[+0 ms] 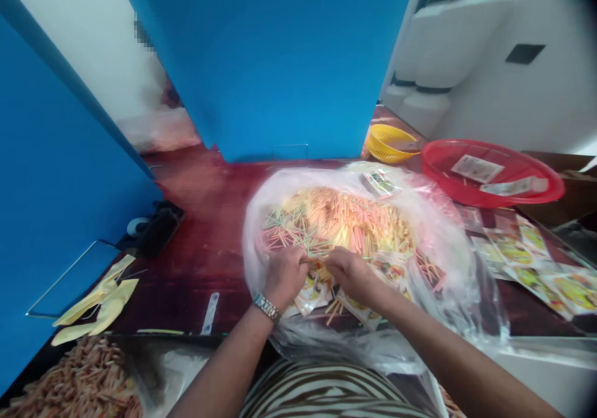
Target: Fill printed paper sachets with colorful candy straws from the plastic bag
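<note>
L hand [284, 275] & R hand [349, 273] curled, low among pastel sticks [336, 219] in clear plastic bag [254, 237]; grip can't be told. Printed packets [312, 295] at 6 o'clock; red basket [555, 188] at 2 o'clock.

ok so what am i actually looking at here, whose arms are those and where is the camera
This is a single picture from a camera worn on a person's head, looking forward and down, so the arms coming up from the bottom are that person's own. No machine is involved. The bare left hand, with a metal wristwatch, and the bare right hand meet among thin pastel sticks heaped in a clear plastic bag, beside printed packets. Exactly what the fingers hold is hidden. A dark red table also bears a red plastic basket and a yellow colander. Blue panels stand behind.
</note>
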Available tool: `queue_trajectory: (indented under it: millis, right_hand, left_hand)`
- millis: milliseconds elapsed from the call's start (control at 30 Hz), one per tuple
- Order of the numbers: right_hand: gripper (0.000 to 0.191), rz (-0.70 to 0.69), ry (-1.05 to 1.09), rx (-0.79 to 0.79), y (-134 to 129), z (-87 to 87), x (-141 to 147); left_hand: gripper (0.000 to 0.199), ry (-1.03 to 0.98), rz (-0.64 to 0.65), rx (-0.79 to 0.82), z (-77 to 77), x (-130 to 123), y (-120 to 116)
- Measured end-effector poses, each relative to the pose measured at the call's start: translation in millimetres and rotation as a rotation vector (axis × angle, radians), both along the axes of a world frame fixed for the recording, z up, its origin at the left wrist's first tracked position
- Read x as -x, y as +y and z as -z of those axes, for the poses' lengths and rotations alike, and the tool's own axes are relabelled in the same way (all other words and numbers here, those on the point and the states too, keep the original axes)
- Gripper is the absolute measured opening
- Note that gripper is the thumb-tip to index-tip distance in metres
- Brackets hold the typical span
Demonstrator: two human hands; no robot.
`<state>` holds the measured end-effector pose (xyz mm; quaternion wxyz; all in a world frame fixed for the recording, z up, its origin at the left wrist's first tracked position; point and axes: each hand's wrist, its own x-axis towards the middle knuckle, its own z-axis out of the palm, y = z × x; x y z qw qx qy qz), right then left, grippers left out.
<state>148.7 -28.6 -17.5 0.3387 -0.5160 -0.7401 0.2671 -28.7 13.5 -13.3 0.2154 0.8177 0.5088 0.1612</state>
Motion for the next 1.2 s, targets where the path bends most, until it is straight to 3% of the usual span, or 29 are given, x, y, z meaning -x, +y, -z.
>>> queue_trajectory:
  millis: [133,233,367,500,667,833,900,1033,1100,1200]
  right_hand:
    - [0.013,0.048,0.334,0.048,1,-16.3,-16]
    - [0.010,0.037,0.407,-0.071,3,-35.7,-24]
    - [0.011,0.013,0.175,-0.382,5,-50.9,-24]
    - [0.021,-0.108,-0.090,-0.528,4,-52.8,-20]
    - [0.021,-0.311,-0.191,-0.445,5,-62.1,-12]
    - [0.019,-0.350,-0.270,-0.275,3,-90.1,-6]
    - [0.022,-0.314,-0.298,-0.309,-2,-100.8,-10]
    - [0.035,-0.005,-0.267,-0.487,-16,-111.7,-21]
    - [0.034,0.073,-0.244,-0.496,-22,-107.5,-18]
    - [0.036,0.035,-0.253,-0.504,-27,-89.2,-4]
  left_hand:
    - [0.020,-0.308,0.004,0.156,-0.7,7,0]
    - [0.023,-0.419,0.070,0.204,-9.1,12,2]
    - [0.022,-0.461,0.182,0.119,-19.7,14,1]
    - [0.027,-0.472,0.198,0.026,-20.6,13,-3]
    - [0.020,-0.505,0.192,-0.078,-13.1,9,-11]
    - [0.019,-0.704,0.148,-0.135,1.3,5,-18]
    - [0.019,-0.827,0.117,-0.153,6.1,6,-18]
    - [0.020,-0.970,0.112,-0.181,6.3,12,-15]
    - [0.020,-0.985,0.139,-0.185,3.1,14,-16]
    - [0.020,-0.999,0.150,-0.146,-1.0,9,-22]
